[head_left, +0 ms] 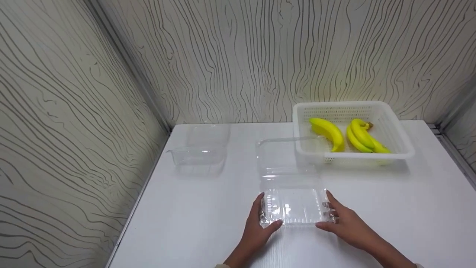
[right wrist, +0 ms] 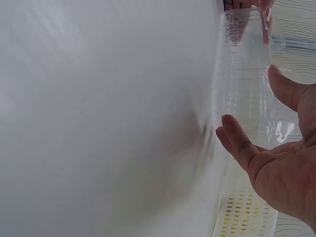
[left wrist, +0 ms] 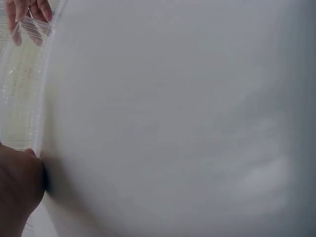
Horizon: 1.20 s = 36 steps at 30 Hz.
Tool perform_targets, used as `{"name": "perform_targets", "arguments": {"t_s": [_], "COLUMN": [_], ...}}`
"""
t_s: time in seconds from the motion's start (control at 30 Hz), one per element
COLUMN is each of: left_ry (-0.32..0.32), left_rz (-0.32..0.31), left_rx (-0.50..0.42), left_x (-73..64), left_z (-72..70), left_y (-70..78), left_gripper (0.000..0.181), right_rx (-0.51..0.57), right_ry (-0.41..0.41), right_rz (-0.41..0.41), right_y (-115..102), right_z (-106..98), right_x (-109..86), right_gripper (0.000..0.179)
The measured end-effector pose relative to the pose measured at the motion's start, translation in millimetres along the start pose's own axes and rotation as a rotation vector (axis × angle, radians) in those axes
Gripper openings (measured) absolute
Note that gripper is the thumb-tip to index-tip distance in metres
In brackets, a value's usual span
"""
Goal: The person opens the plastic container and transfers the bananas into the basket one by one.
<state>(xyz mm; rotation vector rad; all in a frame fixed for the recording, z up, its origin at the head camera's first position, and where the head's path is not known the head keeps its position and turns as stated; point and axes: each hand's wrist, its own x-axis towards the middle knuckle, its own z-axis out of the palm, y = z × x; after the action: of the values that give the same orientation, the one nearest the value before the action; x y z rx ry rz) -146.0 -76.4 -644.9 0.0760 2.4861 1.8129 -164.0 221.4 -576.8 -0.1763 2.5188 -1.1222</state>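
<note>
An open clear plastic clamshell container (head_left: 301,206) sits near the middle of the white table, its hinged lid (head_left: 286,156) folded back toward the basket. My left hand (head_left: 259,219) holds its near left corner, thumb across the front and fingers along the side. At the near right corner my right hand (head_left: 344,221) does likewise, its thumb tip at the front edge. The right wrist view shows that hand's thumb and fingers (right wrist: 239,143) spread around the container's corner. In the left wrist view, part of the left hand (left wrist: 19,182) shows beside the container wall.
A white slotted basket (head_left: 353,155) stands at the back right, holding a single banana (head_left: 329,134) and a small bunch of bananas (head_left: 362,136). Another clear clamshell (head_left: 199,156) stands open at the back left. Wood-patterned panels (head_left: 230,59) enclose the table (head_left: 178,223).
</note>
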Motion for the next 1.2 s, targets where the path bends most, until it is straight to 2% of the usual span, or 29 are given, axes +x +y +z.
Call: {"name": "perform_targets", "arguments": {"t_s": [0.2, 0.57, 0.87, 1.03, 1.2], "left_ry": [0.017, -0.029, -0.009, -0.025, -0.028], "left_rz": [-0.003, 0.001, -0.016, -0.012, -0.038], "left_rx": [-0.004, 0.001, 0.021, 0.038, 0.066], "left_x": [-2.4, -2.0, -1.3, -0.6, 0.6], "left_z": [1.1, -3.4, -7.4, -16.5, -29.7], "left_y": [2.6, 5.1, 3.7, 2.4, -2.3], "left_gripper": [0.099, 0.098, 0.097, 0.097, 0.1], "right_rx": [0.008, -0.009, -0.013, -0.005, -0.001], "right_ry": [0.005, -0.003, 0.003, 0.0, 0.001], "right_rz": [-0.034, -0.029, -0.076, -0.083, -0.124], "right_y": [-2.2, -8.1, -12.2, -15.9, -21.4], "right_z": [0.1, -0.8, 1.1, 4.2, 12.2], "right_x": [-1.1, 2.3, 7.1, 11.2, 19.5], "right_gripper": [0.116, 0.115, 0.112, 0.114, 0.113]}}
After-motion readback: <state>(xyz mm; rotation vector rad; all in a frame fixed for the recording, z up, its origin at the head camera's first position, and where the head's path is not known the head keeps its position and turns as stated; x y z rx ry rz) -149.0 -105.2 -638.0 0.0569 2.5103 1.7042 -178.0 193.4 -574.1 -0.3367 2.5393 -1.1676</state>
